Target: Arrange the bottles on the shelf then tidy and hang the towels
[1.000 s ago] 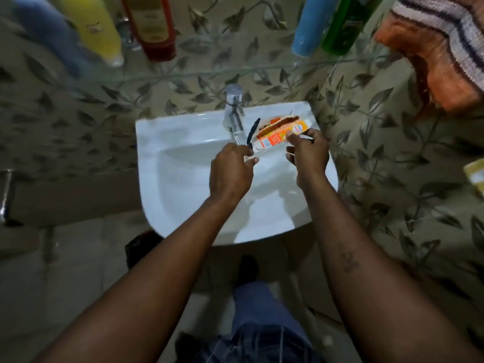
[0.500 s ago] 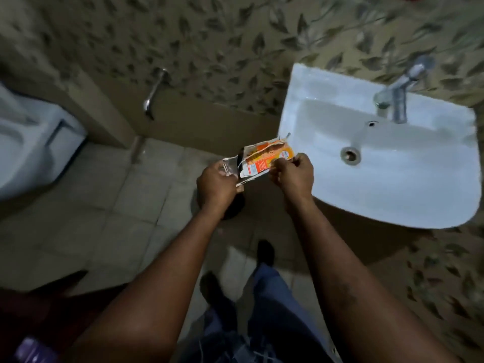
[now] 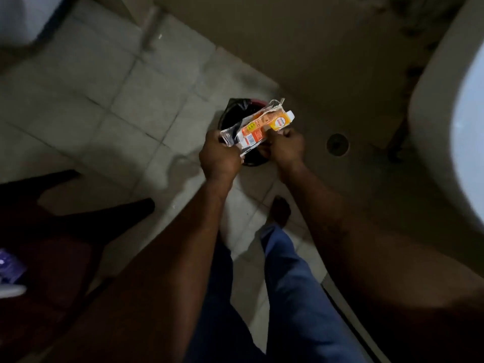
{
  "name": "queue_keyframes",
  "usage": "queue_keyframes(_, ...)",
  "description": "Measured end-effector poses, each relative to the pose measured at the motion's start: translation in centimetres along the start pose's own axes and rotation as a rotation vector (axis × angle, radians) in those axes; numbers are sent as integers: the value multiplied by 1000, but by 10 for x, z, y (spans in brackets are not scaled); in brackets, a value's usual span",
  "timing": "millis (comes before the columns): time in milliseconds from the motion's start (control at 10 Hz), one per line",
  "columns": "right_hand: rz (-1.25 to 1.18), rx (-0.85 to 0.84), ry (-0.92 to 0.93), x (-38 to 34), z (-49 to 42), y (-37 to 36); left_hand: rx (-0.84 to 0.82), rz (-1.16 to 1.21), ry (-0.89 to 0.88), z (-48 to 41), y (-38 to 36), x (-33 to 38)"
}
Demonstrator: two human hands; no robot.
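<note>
The left grip (image 3: 220, 155) and the right grip (image 3: 285, 145) both pinch an orange packet (image 3: 262, 124), one at each end. Right under them sits a black bin (image 3: 233, 113) on the tiled floor (image 3: 131, 100). A white sink (image 3: 445, 100) is to the right.

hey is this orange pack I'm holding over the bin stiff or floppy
Probably floppy: the orange pack looks crumpled and torn between the left hand and right hand. Likely light, being flattened, so it may flutter toward the bin.
</note>
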State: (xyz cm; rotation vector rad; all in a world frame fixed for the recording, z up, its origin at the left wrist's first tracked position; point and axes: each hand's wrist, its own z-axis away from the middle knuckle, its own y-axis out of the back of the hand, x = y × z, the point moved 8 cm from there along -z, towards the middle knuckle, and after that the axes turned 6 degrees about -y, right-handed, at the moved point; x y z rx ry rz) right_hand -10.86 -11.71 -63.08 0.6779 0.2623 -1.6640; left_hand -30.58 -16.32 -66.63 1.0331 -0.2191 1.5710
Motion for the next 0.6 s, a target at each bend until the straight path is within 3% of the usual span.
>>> queue_keyframes(200, 229, 76, -59, 64, -122, -30, -22, -48, 75, -80, -63, -124)
queue_keyframes(400, 485, 108, 57, 93, -215, -40, -33, -306, 64, -95, -76, -100)
queue_keyframes(500, 590, 122, 148, 70, -190, -38, -97, -366, 17, -95, -69, -83)
queue_keyframes(600, 699, 69, 300, 27, -135, -38, -176, -387, -140, -75, -62, -24)
